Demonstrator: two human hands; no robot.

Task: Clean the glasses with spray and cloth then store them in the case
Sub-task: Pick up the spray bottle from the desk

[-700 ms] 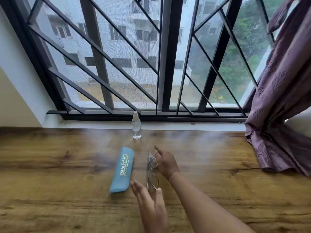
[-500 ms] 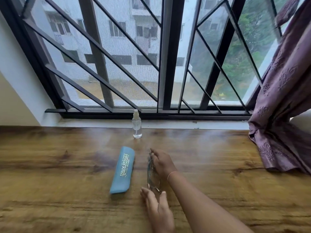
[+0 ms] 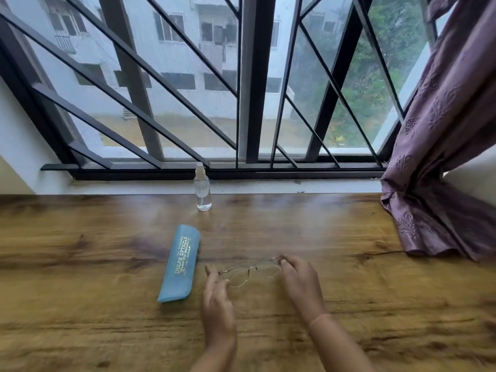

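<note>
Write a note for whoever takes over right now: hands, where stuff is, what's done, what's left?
Hands: the right hand pinches the right end of the glasses; the left hand is at their left end, grip too blurred to tell.
Things: the blue case lies on the table, left of the glasses; the spray bottle stands near the window. No cloth in view.
Done: nothing visible.
Left: spray, wipe, store.

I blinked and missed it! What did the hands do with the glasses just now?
The glasses swung from pointing away to lying crosswise. The right hand now pinches their right end and the left hand holds the left end. The blue case and spray bottle stayed put.
</note>
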